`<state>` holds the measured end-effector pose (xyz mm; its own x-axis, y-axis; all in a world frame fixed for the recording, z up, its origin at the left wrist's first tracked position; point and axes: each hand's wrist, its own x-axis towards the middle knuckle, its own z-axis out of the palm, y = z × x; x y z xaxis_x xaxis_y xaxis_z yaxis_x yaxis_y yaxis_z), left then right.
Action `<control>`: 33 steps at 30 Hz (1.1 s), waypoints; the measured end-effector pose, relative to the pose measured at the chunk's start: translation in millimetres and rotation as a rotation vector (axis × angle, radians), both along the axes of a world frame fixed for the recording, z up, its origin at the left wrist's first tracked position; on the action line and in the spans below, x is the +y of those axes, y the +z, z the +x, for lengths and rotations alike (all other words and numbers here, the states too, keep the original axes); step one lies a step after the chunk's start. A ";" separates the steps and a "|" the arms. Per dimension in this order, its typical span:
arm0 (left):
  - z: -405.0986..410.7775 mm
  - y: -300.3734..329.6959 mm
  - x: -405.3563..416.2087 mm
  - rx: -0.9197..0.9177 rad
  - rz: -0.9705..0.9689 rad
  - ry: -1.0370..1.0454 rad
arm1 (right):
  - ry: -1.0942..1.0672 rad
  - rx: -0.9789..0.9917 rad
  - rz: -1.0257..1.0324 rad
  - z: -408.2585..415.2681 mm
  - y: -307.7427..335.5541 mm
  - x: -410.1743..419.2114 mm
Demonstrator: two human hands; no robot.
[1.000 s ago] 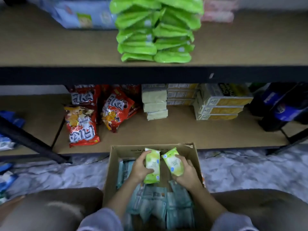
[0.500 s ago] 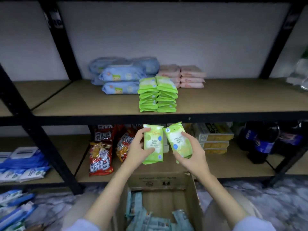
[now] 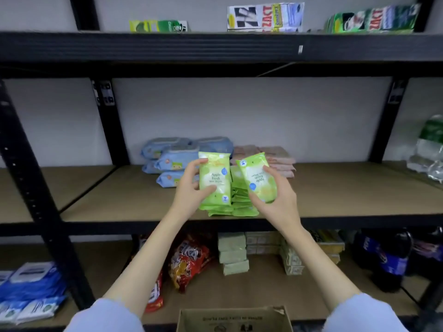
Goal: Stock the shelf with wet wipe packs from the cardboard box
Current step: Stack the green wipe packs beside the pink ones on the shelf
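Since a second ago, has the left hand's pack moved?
Yes. The left hand has carried its pack up out of the box to the green stack on the middle shelf.

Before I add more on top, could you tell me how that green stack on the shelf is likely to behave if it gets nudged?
The green stack looks soft and uneven, so it may lean or slide. The packs' film looks glossy, so probably slippery. The pack in the left hand keeps its shape, so likely pliable, not floppy.
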<state>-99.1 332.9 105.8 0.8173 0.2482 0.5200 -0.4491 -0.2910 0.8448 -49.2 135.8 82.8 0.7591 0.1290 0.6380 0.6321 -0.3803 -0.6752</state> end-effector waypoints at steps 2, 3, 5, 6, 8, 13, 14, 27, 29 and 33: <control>17.1 9.4 2.6 0.013 0.001 0.030 | -0.026 0.043 -0.014 13.9 11.5 6.9; 26.1 12.1 4.4 0.025 0.007 0.056 | -0.032 0.066 -0.010 20.4 16.1 10.1; 43.6 15.3 7.4 0.056 0.023 0.105 | -0.035 0.121 0.000 32.9 23.6 16.0; 51.8 15.7 9.5 0.074 0.027 0.119 | -0.037 0.152 -0.002 38.3 26.9 18.9; 64.6 15.7 13.5 0.117 0.015 0.116 | -0.038 0.220 -0.019 49.2 29.4 24.0; 80.5 2.1 25.4 0.270 0.045 0.047 | -0.042 0.371 -0.134 63.9 23.5 28.2; 81.8 -0.7 27.1 0.301 0.059 0.035 | -0.015 0.401 -0.097 65.8 23.1 26.8; 84.1 -5.4 11.8 0.347 -0.007 0.040 | 0.201 0.513 0.342 78.7 36.3 -10.4; 85.4 -5.4 12.4 0.355 -0.017 0.030 | 0.209 0.452 0.384 81.7 40.5 -16.8; 86.9 -6.8 15.1 0.363 -0.020 0.019 | 0.289 0.364 0.426 92.1 50.7 -21.9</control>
